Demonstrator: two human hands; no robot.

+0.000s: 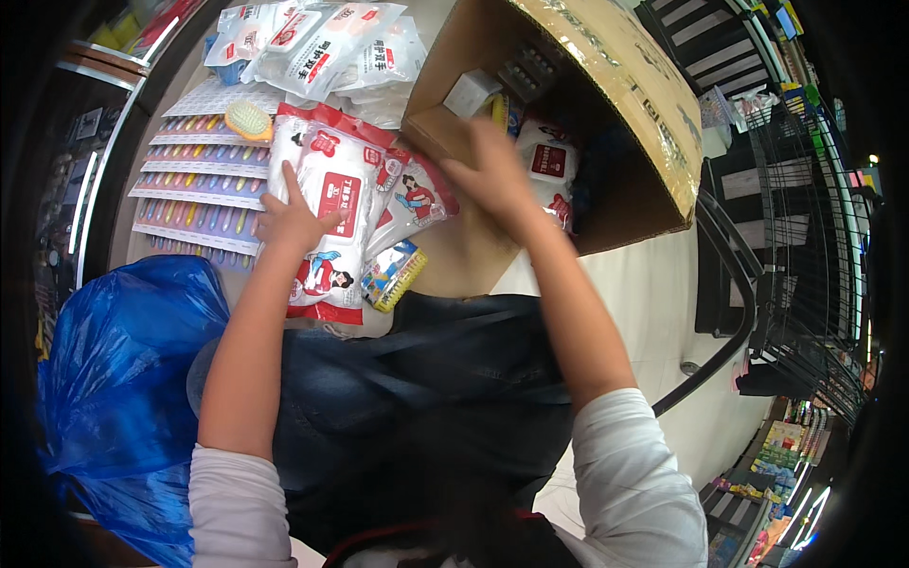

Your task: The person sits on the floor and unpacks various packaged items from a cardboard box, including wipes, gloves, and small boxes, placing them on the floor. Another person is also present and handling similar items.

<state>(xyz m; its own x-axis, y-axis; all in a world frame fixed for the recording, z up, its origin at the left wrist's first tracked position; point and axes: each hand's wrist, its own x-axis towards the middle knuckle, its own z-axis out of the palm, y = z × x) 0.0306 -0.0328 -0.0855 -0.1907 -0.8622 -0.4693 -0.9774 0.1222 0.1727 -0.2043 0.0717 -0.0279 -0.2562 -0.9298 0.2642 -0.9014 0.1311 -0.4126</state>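
My left hand (292, 221) rests with spread fingers on a red-and-white plastic packet (334, 277) with a picture of a person in blue gloves. A similar packet (419, 195) lies partly under its right side. Just below that is a small yellow-edged pack (394, 275). My right hand (490, 167), blurred, is over the opening of a large cardboard box (454, 135); whether it touches anything there cannot be told. Inside the box are another red-and-white packet (550, 167), a small white box (471, 93) and a yellow item, partly hidden by my hand.
Clear glove packets (327, 53) are piled at the top. Nail colour charts (202, 167) and a yellow hairbrush (248, 120) lie left of the packets. A blue plastic bag (135, 355) bulges at the lower left. A black wire rack (802, 234) stands at the right.
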